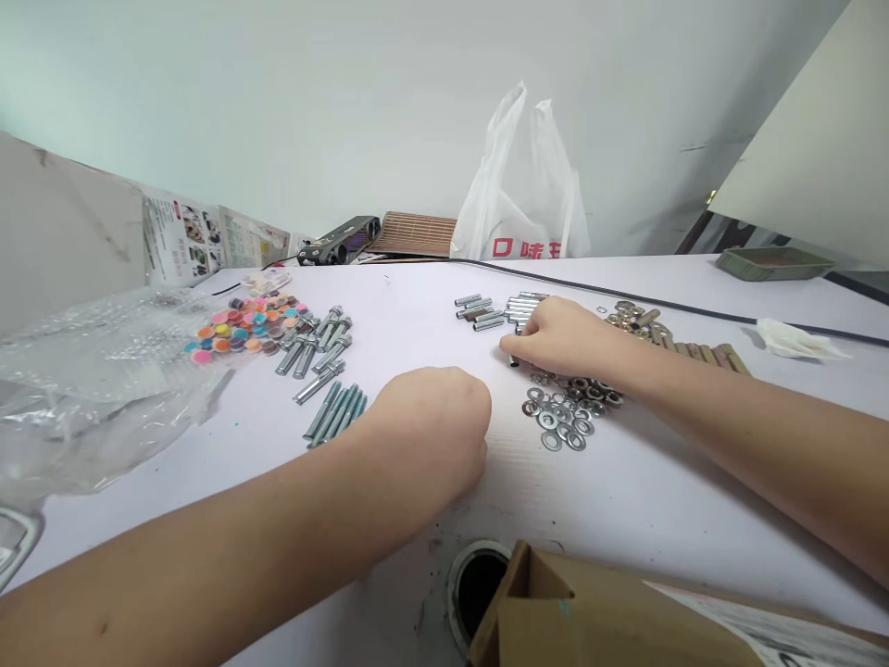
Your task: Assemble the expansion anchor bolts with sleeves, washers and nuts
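Observation:
My left hand (434,426) is closed in a fist low over the middle of the table. Whatever it may hold is hidden behind its back. Just left of it lie several threaded studs (331,414). My right hand (566,338) reaches into a group of shiny metal sleeves (526,303), thumb and fingers pinched on a short sleeve (514,360) whose end shows below the thumb. More sleeves (479,313) lie to its left. Close under the right wrist are flat washers (556,421) and a heap of hex nuts (590,393).
Assembled expansion bolts (316,343) and colourful caps (243,324) lie at left beside clear plastic bags (104,371). A cardboard box (625,616) stands at the front edge by a round hole (479,593). A white bag (520,204), black cable (625,295) and green tray (774,263) are behind.

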Tool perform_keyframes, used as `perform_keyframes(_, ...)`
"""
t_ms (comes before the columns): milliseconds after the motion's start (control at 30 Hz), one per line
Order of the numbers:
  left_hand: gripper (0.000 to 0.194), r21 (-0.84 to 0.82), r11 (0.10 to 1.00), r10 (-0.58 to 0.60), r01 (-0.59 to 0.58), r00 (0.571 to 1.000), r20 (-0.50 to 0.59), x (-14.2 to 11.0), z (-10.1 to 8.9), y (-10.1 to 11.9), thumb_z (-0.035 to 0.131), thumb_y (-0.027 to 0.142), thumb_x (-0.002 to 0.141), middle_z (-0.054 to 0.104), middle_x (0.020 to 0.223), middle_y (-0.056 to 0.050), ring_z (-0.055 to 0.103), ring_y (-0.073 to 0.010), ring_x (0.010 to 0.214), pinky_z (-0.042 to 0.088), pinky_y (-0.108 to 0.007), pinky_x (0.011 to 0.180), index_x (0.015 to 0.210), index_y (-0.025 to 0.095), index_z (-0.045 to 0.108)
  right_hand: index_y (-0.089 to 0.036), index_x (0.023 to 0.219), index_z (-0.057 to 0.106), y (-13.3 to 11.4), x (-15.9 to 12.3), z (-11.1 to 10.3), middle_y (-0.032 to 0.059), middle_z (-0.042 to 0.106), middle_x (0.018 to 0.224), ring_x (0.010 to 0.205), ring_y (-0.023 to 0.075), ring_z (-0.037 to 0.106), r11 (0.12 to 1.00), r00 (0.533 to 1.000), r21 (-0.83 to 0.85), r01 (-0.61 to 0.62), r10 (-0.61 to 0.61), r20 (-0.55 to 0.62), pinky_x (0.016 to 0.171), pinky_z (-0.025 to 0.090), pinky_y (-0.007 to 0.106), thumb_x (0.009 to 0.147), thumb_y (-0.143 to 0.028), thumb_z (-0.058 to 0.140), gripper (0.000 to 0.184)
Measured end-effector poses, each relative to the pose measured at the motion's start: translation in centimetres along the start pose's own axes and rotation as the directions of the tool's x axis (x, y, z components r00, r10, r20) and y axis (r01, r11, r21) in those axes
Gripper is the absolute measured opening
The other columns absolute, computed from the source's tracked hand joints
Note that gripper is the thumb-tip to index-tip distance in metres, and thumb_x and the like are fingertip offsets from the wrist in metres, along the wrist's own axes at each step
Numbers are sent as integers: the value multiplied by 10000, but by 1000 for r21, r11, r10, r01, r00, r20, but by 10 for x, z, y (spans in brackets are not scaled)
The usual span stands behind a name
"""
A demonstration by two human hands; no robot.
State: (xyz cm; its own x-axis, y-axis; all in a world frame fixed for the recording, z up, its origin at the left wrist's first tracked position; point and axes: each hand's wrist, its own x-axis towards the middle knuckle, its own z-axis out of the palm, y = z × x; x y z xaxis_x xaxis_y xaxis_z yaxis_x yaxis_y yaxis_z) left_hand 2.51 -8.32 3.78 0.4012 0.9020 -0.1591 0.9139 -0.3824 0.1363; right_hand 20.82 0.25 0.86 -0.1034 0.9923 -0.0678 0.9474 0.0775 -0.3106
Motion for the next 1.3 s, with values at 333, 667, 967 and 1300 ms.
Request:
perform_keyframes(333,287,-445,874,53,-196,948,-314,46,5,-28,524,316,797,514,515,12,404,-98,482,288,-266,489,546,176,508,-189,638,584,-20,-20,-13,-41,405,513,483,91,331,848,854,305,432,-277,-439,486,262,283,892,-356,499,316)
perform_keyframes(667,271,-624,738,66,-257,947,-313,57,25,-34,552,365,799,501,596,30,410,-84,559,307,-236,528,625,158,561,-208,743,637,-13,-19,-6,3,634,718,692,143,556,746,703,159,646,-502,-504,657,414,299,895,-336,547,218)
perform_keyframes(967,172,-656,712,69,-251,954,-291,54,28,-36,593,289,720,500,584,30,442,-89,548,342,-231,514,613,165,539,-216,796,709,-2,-17,-22,17,704,772,718,154,603,651,668,181,737,-660,-344,648,456,296,860,-369,608,194)
perform_keyframes(1300,142,-522,822,105,-226,962,-250,58,35,-37,583,293,710,571,597,19,474,-101,544,353,-250,507,634,176,560,-255,798,721,10,-29,-65,7,637,623,472,146,518,911,836,-91,403,-325,442,424,330,290,800,-508,631,269)
